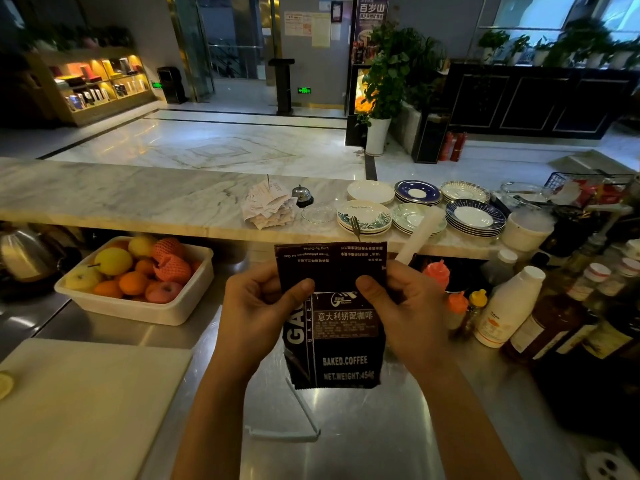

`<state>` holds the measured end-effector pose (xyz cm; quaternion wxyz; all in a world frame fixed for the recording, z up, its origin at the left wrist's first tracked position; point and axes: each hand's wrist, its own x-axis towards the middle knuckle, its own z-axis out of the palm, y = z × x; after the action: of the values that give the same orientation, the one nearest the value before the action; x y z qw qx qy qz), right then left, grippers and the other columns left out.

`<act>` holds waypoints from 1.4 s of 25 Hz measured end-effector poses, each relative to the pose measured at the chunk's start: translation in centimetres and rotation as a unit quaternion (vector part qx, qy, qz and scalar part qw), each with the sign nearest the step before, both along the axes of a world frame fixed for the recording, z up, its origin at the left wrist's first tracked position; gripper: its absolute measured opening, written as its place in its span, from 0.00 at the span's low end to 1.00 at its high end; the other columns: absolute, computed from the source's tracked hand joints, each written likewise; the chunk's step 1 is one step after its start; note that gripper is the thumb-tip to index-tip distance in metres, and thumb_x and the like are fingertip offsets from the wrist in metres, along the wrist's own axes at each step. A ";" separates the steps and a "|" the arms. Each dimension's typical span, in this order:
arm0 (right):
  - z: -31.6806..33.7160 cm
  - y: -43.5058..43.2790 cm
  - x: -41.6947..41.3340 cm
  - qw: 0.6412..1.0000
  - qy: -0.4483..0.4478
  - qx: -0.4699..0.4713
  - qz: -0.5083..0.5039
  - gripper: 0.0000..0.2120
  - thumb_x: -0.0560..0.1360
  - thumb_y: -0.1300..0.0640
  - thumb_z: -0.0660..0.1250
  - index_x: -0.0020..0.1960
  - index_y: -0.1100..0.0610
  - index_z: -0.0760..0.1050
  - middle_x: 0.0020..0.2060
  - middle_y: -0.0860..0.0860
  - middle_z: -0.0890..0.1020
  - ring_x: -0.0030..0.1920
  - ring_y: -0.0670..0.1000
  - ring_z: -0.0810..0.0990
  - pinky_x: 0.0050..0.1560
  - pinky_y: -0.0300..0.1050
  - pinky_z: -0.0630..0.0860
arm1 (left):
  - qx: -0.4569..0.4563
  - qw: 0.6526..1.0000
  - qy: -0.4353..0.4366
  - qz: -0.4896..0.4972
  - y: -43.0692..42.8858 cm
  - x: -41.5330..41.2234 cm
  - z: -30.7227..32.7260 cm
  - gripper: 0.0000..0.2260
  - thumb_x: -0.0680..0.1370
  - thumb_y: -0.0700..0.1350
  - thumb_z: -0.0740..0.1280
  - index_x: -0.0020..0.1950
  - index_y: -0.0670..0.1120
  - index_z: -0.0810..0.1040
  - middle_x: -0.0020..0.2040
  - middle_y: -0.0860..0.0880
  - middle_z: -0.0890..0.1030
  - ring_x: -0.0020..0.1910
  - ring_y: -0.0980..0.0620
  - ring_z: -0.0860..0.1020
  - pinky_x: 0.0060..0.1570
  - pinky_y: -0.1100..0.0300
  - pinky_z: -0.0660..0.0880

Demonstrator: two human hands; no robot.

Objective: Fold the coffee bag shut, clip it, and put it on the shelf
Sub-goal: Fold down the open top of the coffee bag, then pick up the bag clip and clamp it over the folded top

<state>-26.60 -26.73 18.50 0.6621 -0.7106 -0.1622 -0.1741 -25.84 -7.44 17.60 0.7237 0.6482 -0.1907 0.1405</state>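
Note:
A dark brown coffee bag [343, 358] with white print stands upright over the steel counter [363, 438], held between both hands. Its top flap [330, 263] is folded toward me, showing upside-down text. My left hand [259, 303] pinches the fold at the left edge, thumb pressed on the front. My right hand [401, 303] pinches the right edge the same way. A pale long bag clip [294, 424] lies open on the counter just below the bag, untouched.
A white tub of fruit [138, 278] sits left, a pale cutting board [86, 403] near left. Bottles and squeeze bottles [509, 306] crowd the right. Stacked saucers [474, 218], receipts on a spike [268, 206] and a bell [301, 194] rest on the marble ledge.

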 end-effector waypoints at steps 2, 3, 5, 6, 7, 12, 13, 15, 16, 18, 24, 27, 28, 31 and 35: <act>-0.4 -0.3 0.2 0.996 0.056 -0.002 0.072 0.09 0.73 0.56 0.68 0.52 0.46 0.80 0.47 0.43 0.87 0.50 0.45 0.85 0.46 0.38 0.81 | -0.003 1.000 0.008 0.012 0.5 0.1 -0.7 0.12 0.72 0.38 0.72 0.52 0.51 0.85 0.47 0.53 0.89 0.46 0.52 0.87 0.42 0.63 0.81; -0.6 -0.6 0.3 0.993 0.071 -0.016 0.088 0.11 0.74 0.59 0.68 0.53 0.46 0.80 0.48 0.43 0.87 0.52 0.45 0.85 0.48 0.37 0.80 | 0.001 1.000 0.011 0.016 0.6 0.1 -1.0 0.13 0.72 0.38 0.72 0.51 0.53 0.85 0.47 0.53 0.89 0.46 0.52 0.87 0.42 0.63 0.82; -1.2 0.0 0.7 0.994 0.071 -0.050 0.069 0.16 0.75 0.66 0.68 0.53 0.45 0.79 0.49 0.42 0.87 0.52 0.43 0.84 0.48 0.36 0.80 | 0.002 1.000 0.022 0.015 1.4 0.3 -1.6 0.13 0.72 0.39 0.72 0.52 0.54 0.86 0.48 0.52 0.88 0.47 0.50 0.87 0.43 0.61 0.82; -1.4 0.4 0.9 0.995 0.067 -0.058 0.051 0.18 0.75 0.68 0.67 0.52 0.44 0.80 0.48 0.42 0.87 0.52 0.43 0.85 0.48 0.35 0.79 | 0.001 0.999 0.030 0.010 1.9 0.4 -2.0 0.13 0.72 0.40 0.72 0.52 0.55 0.85 0.49 0.52 0.88 0.48 0.50 0.87 0.44 0.60 0.82; -1.7 1.0 1.1 0.995 0.066 -0.063 0.037 0.19 0.75 0.68 0.68 0.51 0.44 0.80 0.47 0.41 0.87 0.51 0.42 0.85 0.47 0.35 0.80 | 0.002 0.999 0.040 0.001 2.5 0.5 -2.4 0.13 0.72 0.41 0.72 0.53 0.55 0.85 0.50 0.52 0.88 0.49 0.51 0.87 0.45 0.61 0.81; -3.4 4.6 1.5 0.994 0.065 -0.081 0.032 0.18 0.75 0.70 0.68 0.51 0.47 0.80 0.47 0.47 0.86 0.50 0.47 0.85 0.50 0.44 0.82 | 0.041 0.997 0.070 -0.015 5.9 0.7 -5.3 0.11 0.75 0.42 0.69 0.53 0.56 0.84 0.50 0.55 0.88 0.50 0.55 0.86 0.45 0.64 0.80; -3.8 5.4 1.5 0.993 0.074 -0.083 0.040 0.17 0.75 0.69 0.68 0.51 0.48 0.80 0.47 0.48 0.86 0.51 0.48 0.85 0.51 0.46 0.82 | 0.044 0.996 0.075 0.003 6.6 0.6 -6.1 0.10 0.76 0.43 0.69 0.53 0.56 0.84 0.49 0.56 0.88 0.49 0.55 0.86 0.45 0.64 0.80; -5.2 7.2 1.5 0.989 0.111 -0.060 0.077 0.13 0.76 0.66 0.68 0.54 0.51 0.80 0.49 0.50 0.85 0.54 0.50 0.84 0.53 0.47 0.81 | 0.039 0.993 0.100 0.038 8.4 0.3 -7.9 0.10 0.75 0.45 0.69 0.51 0.58 0.85 0.48 0.57 0.88 0.47 0.55 0.86 0.44 0.64 0.81; -6.2 8.0 1.6 0.987 0.129 -0.040 0.087 0.11 0.76 0.65 0.68 0.56 0.53 0.79 0.50 0.50 0.85 0.54 0.50 0.84 0.53 0.46 0.81 | 0.034 0.991 0.116 0.052 9.6 0.0 -8.9 0.09 0.75 0.46 0.70 0.51 0.58 0.85 0.47 0.57 0.88 0.47 0.55 0.86 0.44 0.63 0.81; -8.7 8.8 2.1 0.987 0.149 -0.028 0.043 0.10 0.75 0.63 0.68 0.56 0.55 0.79 0.50 0.48 0.85 0.53 0.47 0.84 0.51 0.40 0.81 | 0.034 0.987 0.135 0.079 11.8 -0.4 -10.9 0.10 0.76 0.44 0.70 0.50 0.58 0.85 0.47 0.57 0.88 0.46 0.55 0.86 0.44 0.62 0.81; -23.1 10.4 0.0 0.889 0.337 -0.293 -0.103 0.13 0.75 0.59 0.71 0.60 0.55 0.77 0.58 0.55 0.78 0.55 0.52 0.78 0.56 0.46 0.76 | 0.051 0.965 0.210 0.145 16.8 -2.7 -16.3 0.18 0.77 0.35 0.71 0.45 0.61 0.86 0.41 0.62 0.87 0.40 0.63 0.85 0.38 0.70 0.78; -28.2 10.0 -2.5 0.828 0.381 -0.406 -0.072 0.18 0.73 0.56 0.73 0.61 0.55 0.76 0.59 0.57 0.75 0.57 0.56 0.76 0.57 0.49 0.75 | 0.080 0.955 0.234 0.161 18.1 -3.8 -18.2 0.17 0.76 0.36 0.72 0.46 0.61 0.84 0.40 0.64 0.86 0.40 0.66 0.84 0.37 0.73 0.76; -29.3 9.8 -3.2 0.811 0.384 -0.438 -0.059 0.18 0.72 0.55 0.73 0.61 0.54 0.77 0.59 0.57 0.74 0.57 0.58 0.76 0.57 0.51 0.76 | 0.093 0.953 0.235 0.164 18.6 -4.1 -18.5 0.17 0.76 0.36 0.72 0.47 0.61 0.83 0.40 0.65 0.86 0.39 0.67 0.83 0.37 0.74 0.76; -30.9 9.5 -4.5 0.775 0.383 -0.502 -0.036 0.12 0.74 0.53 0.69 0.57 0.51 0.77 0.55 0.53 0.72 0.54 0.56 0.76 0.52 0.51 0.76 | 0.103 0.950 0.244 0.164 19.9 -4.3 -19.5 0.17 0.76 0.36 0.72 0.47 0.60 0.83 0.40 0.66 0.86 0.40 0.68 0.83 0.38 0.74 0.76; -31.4 8.9 -4.3 0.736 0.386 -0.554 -0.055 0.07 0.74 0.57 0.67 0.51 0.48 0.78 0.48 0.50 0.73 0.48 0.54 0.79 0.45 0.45 0.74 | 0.102 0.949 0.251 0.163 20.6 -3.9 -19.9 0.16 0.76 0.36 0.72 0.48 0.60 0.83 0.40 0.65 0.86 0.41 0.66 0.83 0.40 0.72 0.77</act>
<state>-30.95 -17.84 -12.91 0.1469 -0.9657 0.0791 0.1991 -29.78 13.19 -2.26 0.6449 0.7555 0.0924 0.0693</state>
